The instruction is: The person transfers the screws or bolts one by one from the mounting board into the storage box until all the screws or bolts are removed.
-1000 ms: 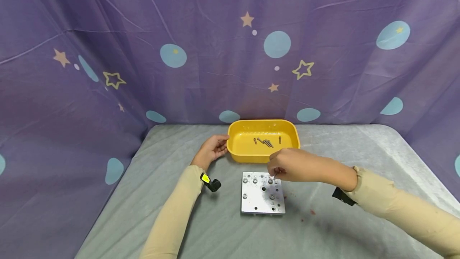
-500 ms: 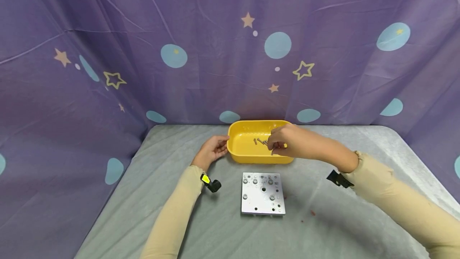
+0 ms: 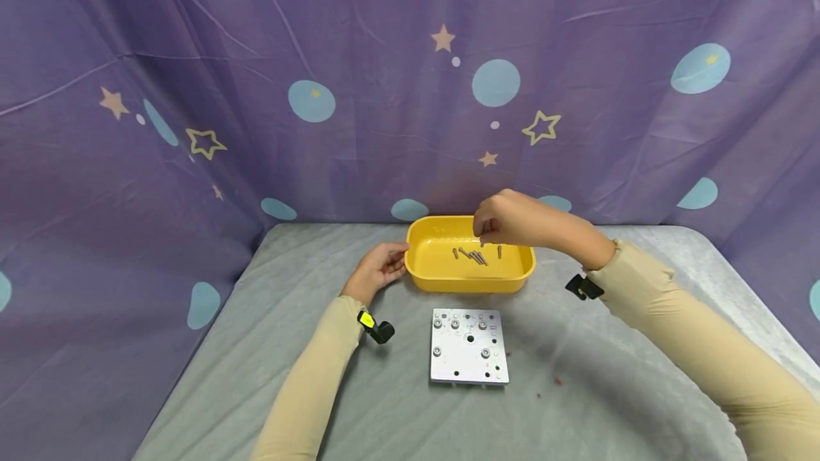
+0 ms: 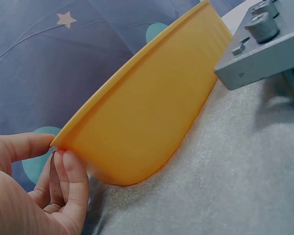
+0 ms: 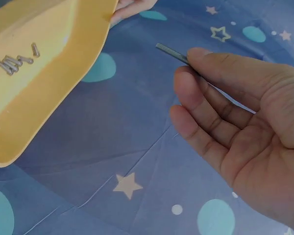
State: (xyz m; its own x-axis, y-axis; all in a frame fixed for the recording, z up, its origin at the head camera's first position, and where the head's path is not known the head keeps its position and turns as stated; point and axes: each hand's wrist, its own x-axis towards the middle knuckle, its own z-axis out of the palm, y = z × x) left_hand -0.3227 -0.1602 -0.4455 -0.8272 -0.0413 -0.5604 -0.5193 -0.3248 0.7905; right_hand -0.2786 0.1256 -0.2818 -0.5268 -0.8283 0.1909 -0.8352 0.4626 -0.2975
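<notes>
My left hand [image 3: 379, 267] pinches the left rim of a yellow plastic tray [image 3: 464, 284]; in the left wrist view the index finger or thumb lies over the rim with curled fingers below. Over the tray's back right, my right hand [image 3: 515, 219] pinches a thin grey metal rod [image 5: 171, 53] whose free end sticks out past the fingertips; the rest is hidden in the hand. Several small metal screws [image 3: 476, 257] lie on the tray floor. In front of the tray is a square metal plate [image 3: 458, 361] with holes and several socket-head screws [image 3: 485, 353] standing in it.
Grey cloth [image 3: 576, 390] covers the table. A purple curtain [image 3: 384, 91] with stars and dots hangs behind the tray. Small reddish specks [image 3: 557, 380] lie right of the plate. Screw shanks [image 4: 293, 88] show below the plate in the left wrist view.
My right hand has risen from the plate's back right corner, away over the tray to its back side, holding the rod. The left hand, tray and plate have stayed in place.
</notes>
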